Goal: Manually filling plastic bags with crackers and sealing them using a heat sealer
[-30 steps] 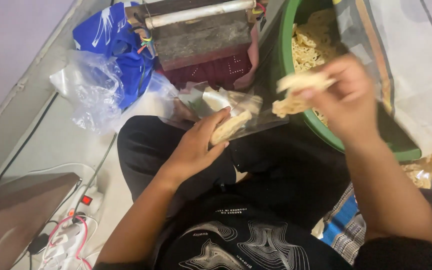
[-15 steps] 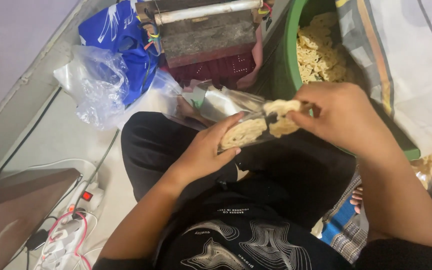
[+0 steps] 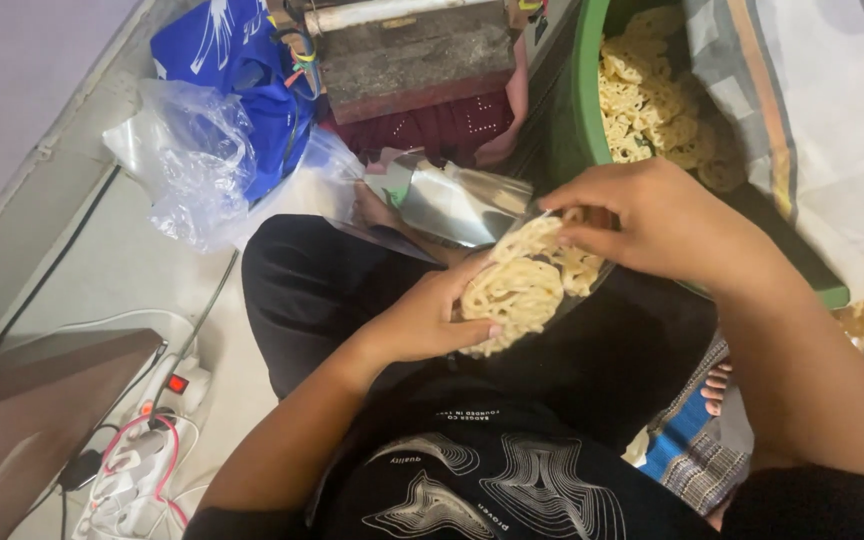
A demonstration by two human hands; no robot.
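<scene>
Since half a second ago, both hands have closed in over the lap and the pale spiral snacks (image 3: 522, 290) now sit deeper in the clear plastic pouch (image 3: 472, 205).

Left hand (image 3: 422, 320): curled under the pouch, thumb lying along its lower edge, fingers cupping the filled end from below. Judged to be the support that keeps the mouth of the pouch turned toward the other hand.

Right hand (image 3: 652, 220): fingers bent and pinched at the pouch opening, touching the topmost fried coils. Whether it grips one piece or only presses the stack down, I cannot tell.

Pouch lies tilted across the person's black-trousered thighs, its empty shiny end pointing away toward the wooden block (image 3: 412, 50).

Green tub (image 3: 577, 110) stands just beside the right forearm, holding more of the same yellow coiled snacks; its nearness likely keeps the reach short.

Blue plastic bag (image 3: 242, 70) and a crumpled clear bag (image 3: 187, 160) rest on the floor on the left. Power strip with a lit red switch (image 3: 180, 385) sits near the left elbow, well apart from the food.
</scene>
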